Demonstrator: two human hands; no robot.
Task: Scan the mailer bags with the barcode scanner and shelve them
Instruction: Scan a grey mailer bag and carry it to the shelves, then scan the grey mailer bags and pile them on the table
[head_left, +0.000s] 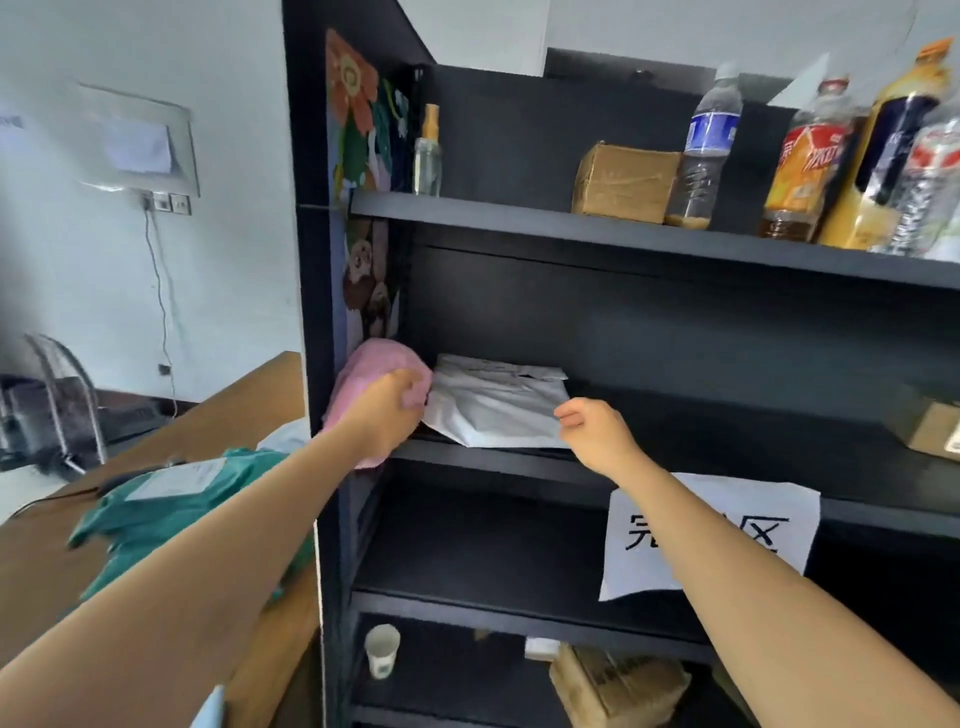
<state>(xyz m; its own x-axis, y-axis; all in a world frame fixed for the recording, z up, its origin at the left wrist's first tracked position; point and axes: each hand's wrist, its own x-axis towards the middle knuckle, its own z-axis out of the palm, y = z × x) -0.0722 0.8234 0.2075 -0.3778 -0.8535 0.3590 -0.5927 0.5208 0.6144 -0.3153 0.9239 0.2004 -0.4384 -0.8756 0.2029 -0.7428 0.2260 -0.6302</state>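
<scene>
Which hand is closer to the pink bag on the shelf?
The left hand. Its fingers are closed on the pink bag at the shelf's left end. The right hand is farther right, at the white bag's right edge.

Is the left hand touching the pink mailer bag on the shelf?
Touching. In the head view, the left hand is closed on the pink mailer bag, its fingers pressed into the material with no gap, at the left end of the middle shelf.
</scene>
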